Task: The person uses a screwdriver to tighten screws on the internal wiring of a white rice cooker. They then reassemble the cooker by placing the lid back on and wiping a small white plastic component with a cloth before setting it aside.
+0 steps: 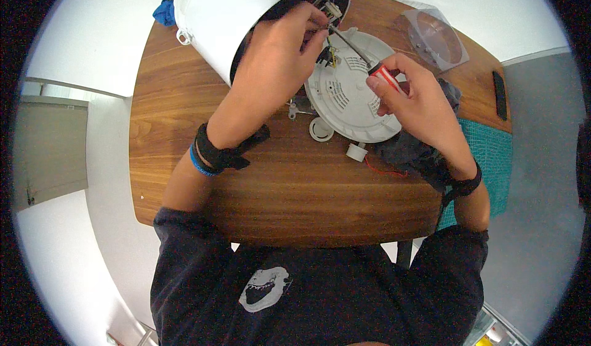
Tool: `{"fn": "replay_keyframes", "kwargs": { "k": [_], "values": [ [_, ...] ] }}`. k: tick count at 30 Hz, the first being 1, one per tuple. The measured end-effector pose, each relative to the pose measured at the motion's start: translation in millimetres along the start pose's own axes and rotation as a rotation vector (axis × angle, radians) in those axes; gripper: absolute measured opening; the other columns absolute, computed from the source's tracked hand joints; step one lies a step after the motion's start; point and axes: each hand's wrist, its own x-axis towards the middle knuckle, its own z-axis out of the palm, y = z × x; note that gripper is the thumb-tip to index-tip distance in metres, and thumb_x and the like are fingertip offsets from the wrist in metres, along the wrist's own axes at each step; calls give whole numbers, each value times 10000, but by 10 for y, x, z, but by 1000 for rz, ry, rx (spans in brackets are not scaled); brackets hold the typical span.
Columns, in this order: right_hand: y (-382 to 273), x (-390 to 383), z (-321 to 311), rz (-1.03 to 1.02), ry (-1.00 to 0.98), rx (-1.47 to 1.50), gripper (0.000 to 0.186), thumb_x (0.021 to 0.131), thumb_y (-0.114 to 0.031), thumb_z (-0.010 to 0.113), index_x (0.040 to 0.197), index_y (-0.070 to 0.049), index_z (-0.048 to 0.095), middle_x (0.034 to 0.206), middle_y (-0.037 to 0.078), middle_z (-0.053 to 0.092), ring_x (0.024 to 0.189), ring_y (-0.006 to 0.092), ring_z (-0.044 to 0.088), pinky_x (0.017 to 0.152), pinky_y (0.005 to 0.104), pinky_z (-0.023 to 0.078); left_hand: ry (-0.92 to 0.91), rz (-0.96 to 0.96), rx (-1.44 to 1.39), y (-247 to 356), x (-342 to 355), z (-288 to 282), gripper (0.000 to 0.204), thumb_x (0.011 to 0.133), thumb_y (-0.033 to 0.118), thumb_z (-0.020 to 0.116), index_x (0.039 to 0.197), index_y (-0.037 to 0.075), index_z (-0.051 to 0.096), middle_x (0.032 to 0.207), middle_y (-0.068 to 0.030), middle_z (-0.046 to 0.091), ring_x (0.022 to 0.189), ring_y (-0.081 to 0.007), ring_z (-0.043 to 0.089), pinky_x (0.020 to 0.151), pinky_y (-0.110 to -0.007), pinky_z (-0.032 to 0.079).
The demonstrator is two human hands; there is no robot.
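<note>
A white appliance housing (225, 23) with a printed flower pattern lies tilted on its side at the far left, its dark open end facing right. Across that opening reaches my left hand (277, 54), thumb and fingers pinched together by the inner parts; whatever they pinch is too small to make out. My right hand (422, 100) grips the red-and-white handle of a screwdriver (383, 75), whose shaft points up-left so that its tip is at my left fingertips. Beneath the shaft rests a round white vented cover (354, 100). Thin wires (333, 54) hang between the housing and this cover.
Near the cover lie a white ring (321, 129), a small white cylindrical part (356, 152) with a red wire, and a small metal bracket (297, 108). Dark cloth (406, 152) sits by a green cutting mat (486, 161). A clear plastic package (434, 38) and black bar (499, 95) are farther right.
</note>
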Motion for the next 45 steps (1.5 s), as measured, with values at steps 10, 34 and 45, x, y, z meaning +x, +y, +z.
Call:
{"fn": "replay_keyframes", "kwargs": {
  "k": [10,34,45],
  "values": [
    [-34,-12,5,-56,74,-4,354,1138,-331,657,1247,5,624,889,117,725,731,163,734,656,372,589,5,-2,-40,-34,1,22,254,1042,190,777,1232,31,721,1094,-187,830,1042,-302,826,882,-406,645],
    [-126,24,53,19,-89,203,185,1172,-169,581,1297,-33,592,1088,36,668,718,94,670,595,242,491,2,8,-43,-29,-6,13,249,1039,169,771,1224,11,716,1090,-195,825,1009,-306,826,870,-402,642],
    [-122,63,81,27,-40,221,260,1174,-205,592,1355,-20,572,1139,71,715,735,106,681,639,245,531,-35,-5,9,0,-9,-35,259,1035,178,756,1227,11,707,1099,-217,820,1052,-380,808,893,-445,636]
  ]
}}
